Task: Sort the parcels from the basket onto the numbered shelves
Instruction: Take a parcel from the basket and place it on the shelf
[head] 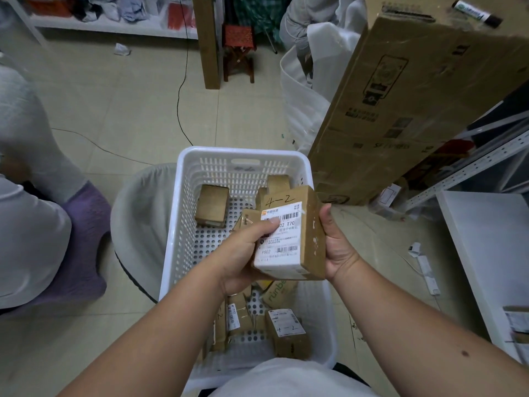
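Both hands clasp the parcel [289, 236] at frame centre above the white basket [183, 213], left hand [243, 253] thumb pinching its label, right hand [337, 247] cupping its side; best read the handwritten "4-2" before carrying it to a shelf.

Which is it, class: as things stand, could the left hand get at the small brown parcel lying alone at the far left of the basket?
Probably not yet. The way to the small brown parcel looks free, but the left hand grips the labelled parcel together with the right hand and would need to let go first.
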